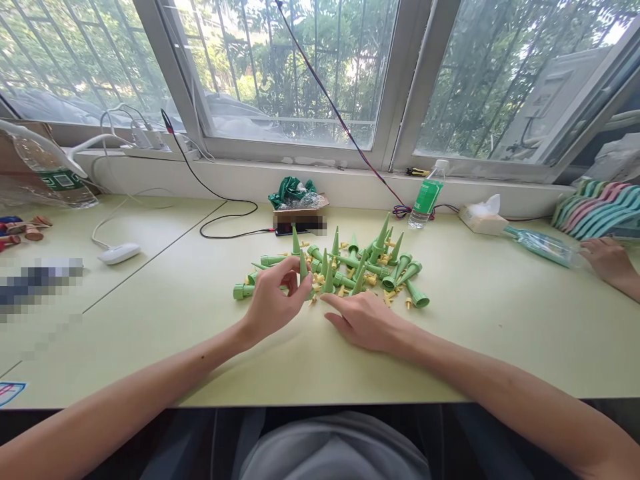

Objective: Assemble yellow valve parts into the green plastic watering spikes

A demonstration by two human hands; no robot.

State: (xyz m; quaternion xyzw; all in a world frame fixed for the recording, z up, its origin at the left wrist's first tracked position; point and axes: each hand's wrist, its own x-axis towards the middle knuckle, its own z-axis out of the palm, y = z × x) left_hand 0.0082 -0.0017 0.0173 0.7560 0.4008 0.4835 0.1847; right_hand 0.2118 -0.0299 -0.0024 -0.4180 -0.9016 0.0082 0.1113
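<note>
Between thumb and fingers, my left hand [278,293] pinches a green plastic spike [303,265] with its point upward. My right hand [365,317] rests low over the table, index finger stretched toward the base of an upright green cone [328,277] and thumb apart from it. Whether that fingertip touches the cone, I cannot tell. Around and behind both hands spreads a pile of similar green spikes [419,295], some upright and others on their sides. Small yellow pieces [409,303] lie scattered among them.
Behind the pile sits a small cardboard box [300,217] with green plastic wrap. A water bottle [428,195] and tissue box [483,217] stand farther right. Another person's hand [613,263] is near the hangers [595,210]. A white mouse [119,253] and black cable [225,237] lie left.
</note>
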